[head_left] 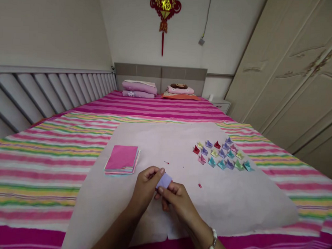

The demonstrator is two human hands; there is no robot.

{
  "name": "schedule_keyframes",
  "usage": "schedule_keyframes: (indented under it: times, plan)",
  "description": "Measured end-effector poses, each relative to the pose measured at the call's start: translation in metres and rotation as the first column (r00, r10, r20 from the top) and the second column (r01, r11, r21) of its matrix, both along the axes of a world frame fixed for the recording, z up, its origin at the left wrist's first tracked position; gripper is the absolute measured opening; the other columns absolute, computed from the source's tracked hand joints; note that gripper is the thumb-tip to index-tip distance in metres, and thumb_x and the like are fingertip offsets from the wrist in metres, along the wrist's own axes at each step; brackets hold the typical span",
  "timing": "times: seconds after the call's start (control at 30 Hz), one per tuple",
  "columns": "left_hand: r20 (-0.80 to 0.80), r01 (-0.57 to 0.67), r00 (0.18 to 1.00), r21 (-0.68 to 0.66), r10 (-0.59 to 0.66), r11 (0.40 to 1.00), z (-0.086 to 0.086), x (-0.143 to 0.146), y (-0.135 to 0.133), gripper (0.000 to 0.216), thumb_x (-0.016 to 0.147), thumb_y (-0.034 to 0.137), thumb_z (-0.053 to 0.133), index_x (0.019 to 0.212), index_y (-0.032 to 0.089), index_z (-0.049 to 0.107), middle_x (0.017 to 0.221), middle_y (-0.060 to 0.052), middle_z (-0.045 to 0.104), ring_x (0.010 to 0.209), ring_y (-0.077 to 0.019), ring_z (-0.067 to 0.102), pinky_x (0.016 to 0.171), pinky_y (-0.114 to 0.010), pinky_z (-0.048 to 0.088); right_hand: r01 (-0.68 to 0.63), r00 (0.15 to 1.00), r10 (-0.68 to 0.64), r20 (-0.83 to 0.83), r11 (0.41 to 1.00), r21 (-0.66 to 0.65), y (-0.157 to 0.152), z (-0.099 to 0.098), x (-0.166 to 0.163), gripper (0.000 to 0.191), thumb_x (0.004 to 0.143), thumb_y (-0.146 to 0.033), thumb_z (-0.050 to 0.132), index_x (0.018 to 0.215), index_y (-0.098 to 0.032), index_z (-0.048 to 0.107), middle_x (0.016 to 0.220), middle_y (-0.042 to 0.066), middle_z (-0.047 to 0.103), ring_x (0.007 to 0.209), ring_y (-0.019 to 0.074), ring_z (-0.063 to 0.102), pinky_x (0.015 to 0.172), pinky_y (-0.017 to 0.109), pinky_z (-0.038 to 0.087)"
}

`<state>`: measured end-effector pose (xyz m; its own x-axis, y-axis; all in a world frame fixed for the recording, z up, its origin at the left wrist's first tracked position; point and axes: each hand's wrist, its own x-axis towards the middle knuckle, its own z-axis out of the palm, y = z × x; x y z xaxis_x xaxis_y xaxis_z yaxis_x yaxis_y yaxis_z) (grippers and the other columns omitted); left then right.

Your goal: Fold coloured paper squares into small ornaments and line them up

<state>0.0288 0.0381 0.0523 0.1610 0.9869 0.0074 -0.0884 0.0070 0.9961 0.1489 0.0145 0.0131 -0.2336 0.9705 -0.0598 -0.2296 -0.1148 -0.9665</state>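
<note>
My left hand (146,186) and my right hand (176,197) meet over a pale sheet (234,201) spread on the bed. Both pinch a small folded lilac paper (164,180) between thumbs and fingertips. The left thumb lies on its upper left edge; the right fingers close on its lower right side. A stack of square coloured papers (122,159), pink on top, lies just left of my hands. To the upper right, several small folded paper shapes (222,154) in mixed colours sit in rows on the sheet.
The bed has a striped pink, green and yellow cover (43,159). Folded blankets and a pillow (140,89) lie at the headboard. A slatted rail (46,93) runs along the left, a wardrobe (300,82) stands on the right. Tiny red scraps (200,185) dot the sheet.
</note>
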Motion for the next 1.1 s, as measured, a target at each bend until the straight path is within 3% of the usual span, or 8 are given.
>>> schedule_keyframes:
  times: [0.27,0.37,0.47,0.67,0.77,0.83,0.9,1.1]
  plan:
    - [0.068,-0.030,0.997,-0.060,0.034,0.998,-0.005,0.006,0.000,0.037,0.076,0.049,0.065,0.060,0.017,0.055,0.043,0.007,0.045,0.036,-0.0078,0.041,0.040,-0.021,0.031,0.068,0.996,-0.069,-0.049,0.998,-0.007,-0.006,-0.001,0.002,0.038,0.071,-0.051,0.073,0.070,-0.014,0.064,0.054,-0.001,0.063,0.036,0.0072,0.047,0.040,0.021,0.034]
    - [0.078,0.018,0.997,-0.051,-0.014,0.999,-0.004,0.003,-0.004,0.030,0.074,0.045,0.069,0.083,0.016,0.065,0.059,0.003,0.060,0.054,-0.0114,0.054,0.053,-0.023,0.042,0.099,0.992,-0.101,-0.069,0.995,-0.026,-0.007,0.001,0.007,0.039,0.069,-0.051,0.074,0.070,-0.014,0.063,0.052,-0.002,0.062,0.035,0.0074,0.047,0.039,0.020,0.034]
    - [0.151,0.044,0.988,-0.026,-0.040,0.999,-0.005,0.001,-0.007,0.048,0.065,0.034,0.078,0.106,0.016,0.060,0.081,-0.002,0.068,0.075,-0.0157,0.063,0.070,-0.027,0.048,0.116,0.991,-0.117,-0.067,0.993,-0.021,-0.007,0.005,0.011,0.038,0.071,-0.051,0.073,0.066,-0.015,0.062,0.047,-0.002,0.060,0.034,0.0071,0.046,0.039,0.020,0.034]
    - [0.222,0.015,0.974,0.080,-0.032,0.997,-0.003,0.003,-0.006,0.036,0.064,0.026,0.078,0.080,0.020,0.047,0.072,0.003,0.064,0.065,-0.0119,0.061,0.064,-0.024,0.047,0.113,0.994,-0.113,-0.006,0.993,0.042,-0.007,0.014,0.016,0.040,0.076,-0.050,0.070,0.058,-0.015,0.062,0.043,-0.002,0.057,0.036,0.0074,0.046,0.041,0.020,0.036]
    - [0.204,0.013,0.978,0.118,-0.037,0.993,0.001,0.003,-0.006,0.033,0.066,0.025,0.077,0.075,0.019,0.046,0.068,0.004,0.060,0.064,-0.0107,0.059,0.062,-0.022,0.047,0.141,0.990,-0.141,-0.008,0.985,0.096,-0.006,0.017,0.021,0.031,0.073,-0.044,0.074,0.080,-0.014,0.069,0.056,-0.001,0.063,0.043,0.0090,0.053,0.043,0.021,0.039]
    - [0.204,-0.006,0.979,0.128,-0.021,0.992,0.002,0.002,-0.008,0.033,0.065,0.024,0.078,0.075,0.019,0.048,0.068,0.004,0.060,0.066,-0.0107,0.060,0.064,-0.022,0.047,0.246,0.969,-0.243,-0.039,0.956,0.157,-0.006,0.019,0.026,0.042,0.068,-0.037,0.080,0.103,-0.018,0.067,0.074,0.001,0.067,0.052,0.0103,0.057,0.047,0.021,0.042]
    - [0.196,-0.020,0.981,0.134,-0.007,0.991,0.004,0.001,-0.010,0.032,0.064,0.023,0.078,0.077,0.018,0.049,0.071,0.004,0.060,0.069,-0.0105,0.060,0.067,-0.022,0.048,0.342,0.939,-0.338,-0.059,0.911,0.232,-0.007,0.021,0.031,0.053,0.066,-0.031,0.082,0.115,-0.023,0.064,0.088,0.002,0.067,0.061,0.0112,0.059,0.053,0.024,0.047]
    - [0.173,0.012,0.984,0.185,-0.045,0.983,0.008,-0.002,-0.017,0.027,0.069,0.023,0.076,0.082,0.018,0.053,0.076,0.002,0.062,0.071,-0.0104,0.060,0.064,-0.022,0.049,0.338,0.906,-0.419,0.057,0.798,0.499,-0.011,0.029,0.037,0.022,0.073,-0.025,0.077,0.095,-0.024,0.074,0.097,0.005,0.065,0.070,0.0134,0.058,0.062,0.028,0.049]
